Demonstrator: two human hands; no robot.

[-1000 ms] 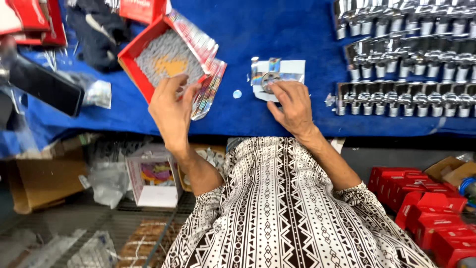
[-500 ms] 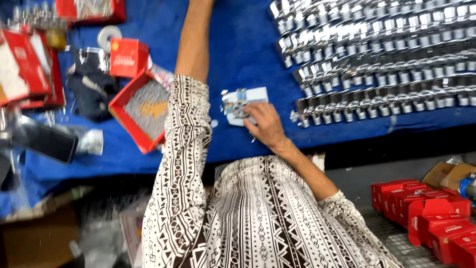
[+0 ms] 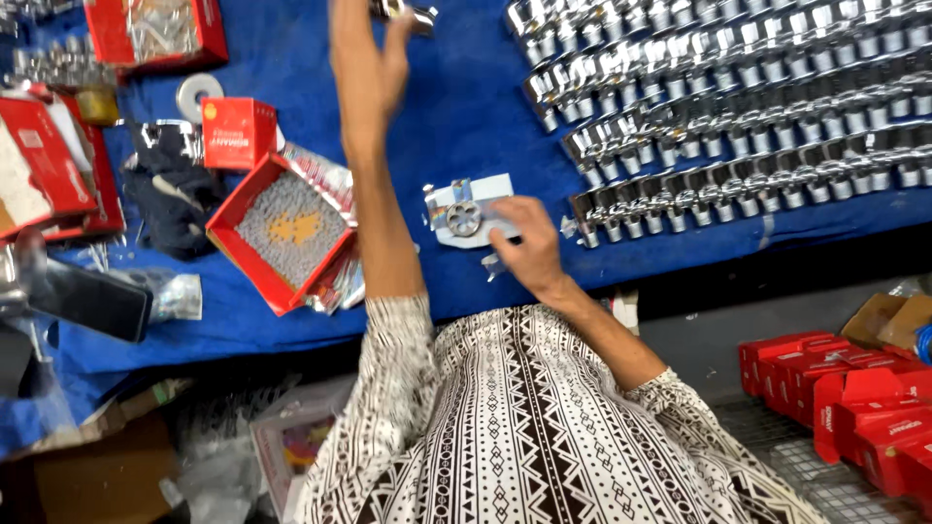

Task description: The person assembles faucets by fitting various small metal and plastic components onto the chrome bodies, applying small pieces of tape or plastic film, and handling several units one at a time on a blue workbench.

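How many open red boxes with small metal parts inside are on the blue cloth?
2. One box lies left of the left forearm; another box is at the top left. Red boxes at the left edge are unclear.
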